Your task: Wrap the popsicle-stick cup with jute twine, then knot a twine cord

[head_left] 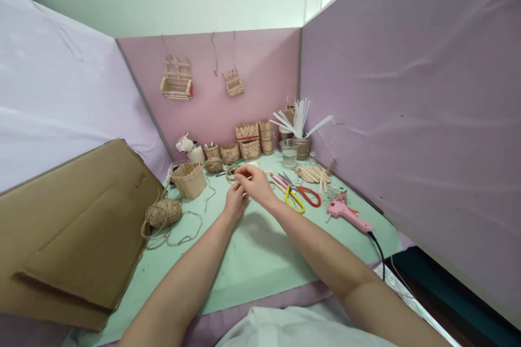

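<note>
My left hand (235, 201) and my right hand (255, 183) meet above the middle of the table, fingertips close together. Both are closed in a pinch. Whatever lies between the fingers is too small or too hidden to make out. Just behind them sits a coil of cord (230, 172), partly covered by my right hand. A pair of yellow-handled scissors (294, 200) and a pair of red-handled scissors (310, 195) lie right of my hands. To the left stand a craft-stick basket (189, 180) and a ball of twine (163, 213) with loose strands.
A pink glue gun (349, 216) with a black cable rests at the right. Wooden sticks (312, 174) lie near a clear cup of liquid (289, 153). Small wooden baskets (249, 149) line the back. Cardboard sheets (81, 238) lean at the left.
</note>
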`<state>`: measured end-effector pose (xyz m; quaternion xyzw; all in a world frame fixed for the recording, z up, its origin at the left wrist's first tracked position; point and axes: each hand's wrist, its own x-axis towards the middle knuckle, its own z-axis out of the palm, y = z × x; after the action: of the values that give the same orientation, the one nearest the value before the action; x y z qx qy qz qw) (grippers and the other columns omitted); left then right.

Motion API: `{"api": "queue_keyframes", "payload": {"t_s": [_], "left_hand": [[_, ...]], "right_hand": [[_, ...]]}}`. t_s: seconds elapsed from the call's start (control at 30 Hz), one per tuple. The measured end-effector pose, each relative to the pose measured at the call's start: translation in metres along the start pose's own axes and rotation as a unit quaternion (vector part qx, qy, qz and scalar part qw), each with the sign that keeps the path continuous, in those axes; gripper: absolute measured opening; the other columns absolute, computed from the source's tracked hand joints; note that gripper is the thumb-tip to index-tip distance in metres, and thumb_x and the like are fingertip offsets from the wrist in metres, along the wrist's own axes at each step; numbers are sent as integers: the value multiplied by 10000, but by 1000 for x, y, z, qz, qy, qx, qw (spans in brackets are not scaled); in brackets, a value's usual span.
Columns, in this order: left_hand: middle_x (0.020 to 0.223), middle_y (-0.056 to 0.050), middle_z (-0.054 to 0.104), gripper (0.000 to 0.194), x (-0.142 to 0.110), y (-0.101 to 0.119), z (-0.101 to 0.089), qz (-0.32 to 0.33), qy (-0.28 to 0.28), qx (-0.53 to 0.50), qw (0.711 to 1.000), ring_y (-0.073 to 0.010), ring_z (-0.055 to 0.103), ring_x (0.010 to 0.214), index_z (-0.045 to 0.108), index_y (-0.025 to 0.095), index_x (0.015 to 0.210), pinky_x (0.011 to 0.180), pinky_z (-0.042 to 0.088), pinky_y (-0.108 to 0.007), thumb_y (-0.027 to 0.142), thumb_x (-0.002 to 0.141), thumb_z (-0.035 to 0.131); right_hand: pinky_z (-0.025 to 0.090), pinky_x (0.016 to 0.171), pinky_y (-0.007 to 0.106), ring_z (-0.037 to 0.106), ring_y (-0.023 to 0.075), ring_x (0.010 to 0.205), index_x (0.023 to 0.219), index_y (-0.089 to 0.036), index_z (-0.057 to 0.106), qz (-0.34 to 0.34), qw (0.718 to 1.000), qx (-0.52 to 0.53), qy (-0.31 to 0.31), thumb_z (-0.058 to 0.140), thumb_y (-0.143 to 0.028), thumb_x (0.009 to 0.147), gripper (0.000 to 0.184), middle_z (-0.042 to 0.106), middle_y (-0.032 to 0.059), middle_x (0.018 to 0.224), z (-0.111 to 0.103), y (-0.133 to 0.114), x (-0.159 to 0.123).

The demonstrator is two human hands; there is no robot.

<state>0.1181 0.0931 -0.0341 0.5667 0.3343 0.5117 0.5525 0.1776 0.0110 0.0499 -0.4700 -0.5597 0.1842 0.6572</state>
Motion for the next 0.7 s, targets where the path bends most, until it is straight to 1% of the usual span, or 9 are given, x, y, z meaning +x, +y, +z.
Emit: {"api": "queue_keyframes", "payload": {"t_s": [0.07,0.1,0.13,0.2,0.3,0.4,0.53,0.7], "left_hand": [[690,-12,541,316,1,1,-2,-33,-10,-40,999,-97,498,607,602,167,795,492,361,-189,423,633,692],[705,-7,538,334,1,2,-3,-40,-16,-62,997,-85,485,604,598,167,799,492,353,-182,422,613,708],[716,-3,536,347,1,2,-4,-48,-17,-86,995,-76,471,601,596,168,794,491,344,-177,416,589,727],[734,1,544,359,1,3,-5,-52,-10,-109,993,-68,459,600,599,173,788,498,339,-178,402,557,749],[742,12,554,352,1,3,-4,-43,3,-99,994,-63,455,594,605,178,793,511,343,-184,386,552,754],[745,12,563,331,1,2,-4,-39,11,-66,997,-68,465,596,608,179,801,522,352,-187,387,575,733],[743,11,572,293,2,-1,-5,-28,18,-39,999,-78,482,612,616,182,800,537,365,-193,370,598,715],[764,-9,593,252,2,-2,-6,-2,9,-5,1000,-94,500,641,628,174,776,557,387,-200,333,600,714]], "right_hand": [[443,748,276,553,146,749,734,-177,603,36,995,-86,40,530,-243,760,102,623,24,762,-6,38,8],[436,743,273,549,147,745,720,-177,604,47,991,-120,45,519,-235,763,111,623,24,752,-9,51,10],[429,742,270,549,149,746,709,-177,608,53,987,-144,40,520,-229,760,114,625,25,742,-11,62,9],[418,749,270,549,154,758,719,-179,626,58,982,-176,23,529,-227,758,115,629,28,739,-14,74,6],[407,756,273,545,158,772,725,-176,640,53,979,-198,13,531,-231,769,129,630,35,744,-13,83,2],[410,765,272,549,158,786,737,-179,645,51,980,-191,21,532,-225,770,127,634,37,761,-13,89,1],[427,756,265,567,157,793,771,-174,653,75,985,-151,40,536,-229,761,130,653,47,806,-13,94,0],[433,710,250,582,149,739,731,-168,658,109,987,-116,29,538,-252,741,147,667,34,765,-14,98,1]]}}
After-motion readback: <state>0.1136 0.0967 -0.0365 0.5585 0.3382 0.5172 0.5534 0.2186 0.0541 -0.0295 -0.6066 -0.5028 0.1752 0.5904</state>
